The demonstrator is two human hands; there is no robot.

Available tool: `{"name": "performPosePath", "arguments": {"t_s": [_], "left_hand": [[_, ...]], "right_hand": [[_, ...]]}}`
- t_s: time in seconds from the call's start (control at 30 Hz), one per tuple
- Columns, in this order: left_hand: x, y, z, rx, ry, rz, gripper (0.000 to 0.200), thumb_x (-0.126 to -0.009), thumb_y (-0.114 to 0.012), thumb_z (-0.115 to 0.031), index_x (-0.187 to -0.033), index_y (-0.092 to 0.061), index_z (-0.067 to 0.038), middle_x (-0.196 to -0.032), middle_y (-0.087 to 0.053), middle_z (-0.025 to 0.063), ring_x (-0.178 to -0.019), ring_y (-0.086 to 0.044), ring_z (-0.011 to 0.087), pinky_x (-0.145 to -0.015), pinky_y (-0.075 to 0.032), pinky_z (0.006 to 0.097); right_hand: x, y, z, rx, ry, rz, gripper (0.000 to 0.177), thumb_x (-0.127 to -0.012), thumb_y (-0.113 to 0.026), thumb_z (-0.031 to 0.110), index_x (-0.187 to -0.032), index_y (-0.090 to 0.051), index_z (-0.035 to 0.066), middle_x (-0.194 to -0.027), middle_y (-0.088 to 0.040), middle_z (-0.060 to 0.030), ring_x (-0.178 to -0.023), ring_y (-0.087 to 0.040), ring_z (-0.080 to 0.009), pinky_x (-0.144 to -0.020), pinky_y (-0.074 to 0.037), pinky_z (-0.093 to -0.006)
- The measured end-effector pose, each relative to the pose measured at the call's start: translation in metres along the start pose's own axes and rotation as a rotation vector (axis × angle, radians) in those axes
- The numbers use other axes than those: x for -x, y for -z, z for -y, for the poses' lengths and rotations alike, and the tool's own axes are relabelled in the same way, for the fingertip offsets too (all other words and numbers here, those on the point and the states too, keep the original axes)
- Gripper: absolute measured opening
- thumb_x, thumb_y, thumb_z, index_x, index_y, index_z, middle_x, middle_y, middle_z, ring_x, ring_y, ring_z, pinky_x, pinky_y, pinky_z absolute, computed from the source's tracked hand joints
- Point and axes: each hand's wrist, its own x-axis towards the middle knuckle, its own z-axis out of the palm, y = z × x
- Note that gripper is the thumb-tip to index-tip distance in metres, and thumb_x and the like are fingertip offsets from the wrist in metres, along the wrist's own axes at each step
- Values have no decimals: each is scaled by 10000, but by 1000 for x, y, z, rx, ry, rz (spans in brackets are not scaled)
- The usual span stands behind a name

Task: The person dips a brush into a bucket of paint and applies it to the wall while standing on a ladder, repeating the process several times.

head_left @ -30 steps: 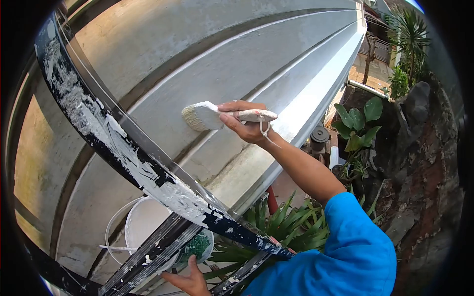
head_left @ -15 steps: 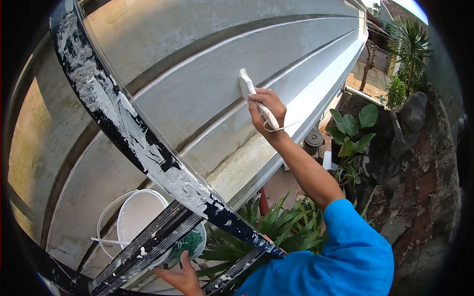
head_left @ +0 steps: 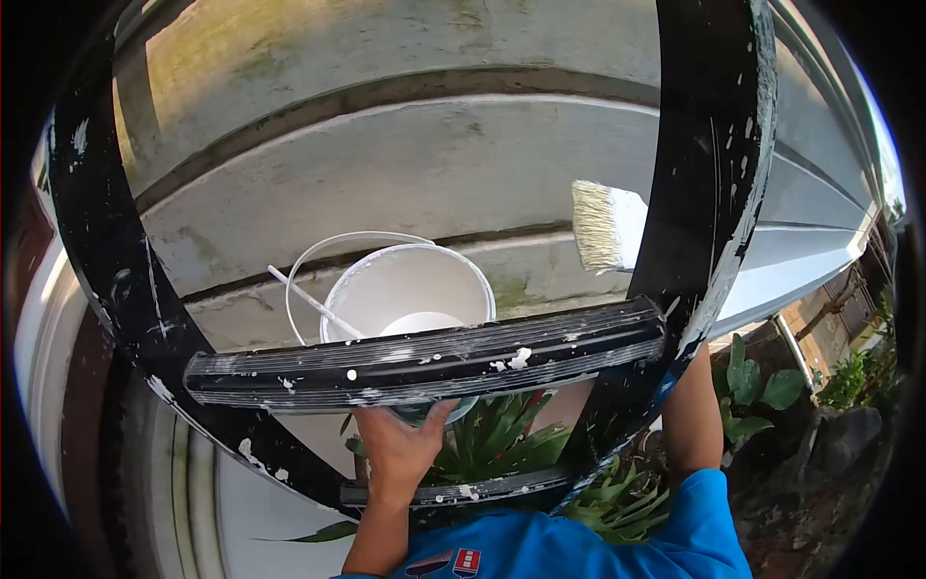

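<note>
My left hand [head_left: 400, 449] grips the underside of a white paint bucket [head_left: 405, 289] and holds it up just behind a ladder rung [head_left: 424, 362]. White paint lies in the bucket, and a thin stick [head_left: 313, 299] leans on its rim. A wide paintbrush [head_left: 603, 227] with pale bristles hangs in the air right of the bucket, in front of the grey moulded wall [head_left: 386, 164]. Its handle and my right hand are hidden behind the ladder's right rail [head_left: 709, 193]. Only my right forearm [head_left: 690, 415] shows below the rung.
The black ladder is spattered with white paint, and its left rail [head_left: 106, 261] frames the view. Spiky green plants [head_left: 492, 444] and broad-leaved plants [head_left: 762, 386] grow on the ground far below. A lower rung [head_left: 463, 490] crosses near my chest.
My view has swung from the wall on the right down to the bucket. The brush has come off the wall and moved towards the bucket. My left hand still holds the bucket from below.
</note>
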Motion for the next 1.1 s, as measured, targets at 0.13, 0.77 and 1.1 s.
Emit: {"name": "performPosePath", "arguments": {"t_s": [0.13,0.77,1.1], "left_hand": [[1,0,7,-71,-22,-18,896,-638,-872,-294,-1312,-390,48,-1227,-460,288,-1136,-454,448,-1002,-327,498],[2,8,13,-167,-11,173,579,-674,-800,-198,-1160,-570,16,-1118,-600,215,-1054,-550,411,-957,-388,467],[4,7,17,-233,-75,138,739,-692,-821,-320,-1244,-487,40,-1163,-556,248,-1084,-521,428,-963,-374,487]], "right_hand": [[-26,-61,-21,256,-66,159,225,-909,-620,146,-1038,-545,-22,-893,-625,-119,-813,-666,-208,-692,-588,-327],[-27,-168,-130,1518,-57,1125,222,-691,-804,166,-810,-693,14,-662,-651,-153,-577,-609,-265,-599,-486,-343],[-28,-163,-113,1175,-37,977,254,-710,-840,178,-865,-711,23,-709,-656,-50,-622,-600,-115,-547,-473,-239]]}}
